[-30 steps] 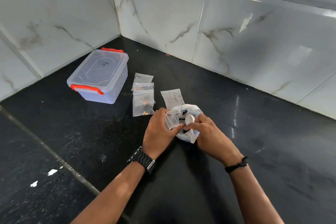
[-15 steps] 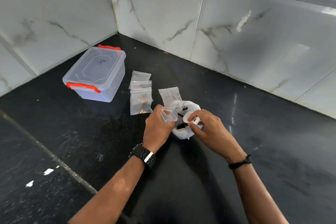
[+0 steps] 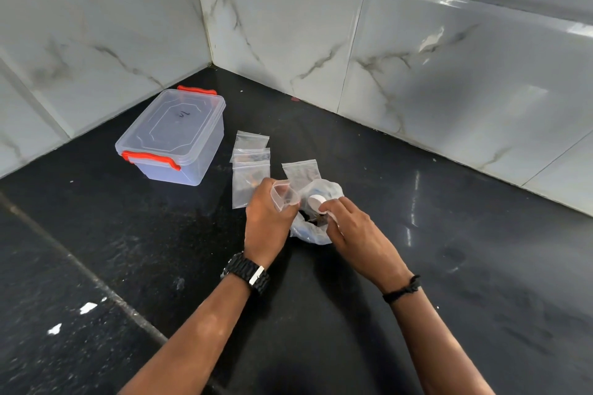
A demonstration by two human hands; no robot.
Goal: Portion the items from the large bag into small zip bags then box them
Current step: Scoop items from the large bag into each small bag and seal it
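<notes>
The large clear bag lies crumpled on the black counter with dark small items inside. My left hand holds a small zip bag with its mouth spread wide, just left of the large bag. My right hand pinches a small white round item at its fingertips, over the large bag and close to the small bag's mouth. A clear lidded box with orange clasps stands closed to the far left.
Three small zip bags lie in an overlapping row between the box and my hands; one more flat zip bag lies behind the large bag. Marble-tiled walls meet in a corner behind. A seam crosses the counter at lower left.
My left hand has lifted the small zip bag and spread its mouth wider. My right hand has drawn the white item out of the large bag toward it.
</notes>
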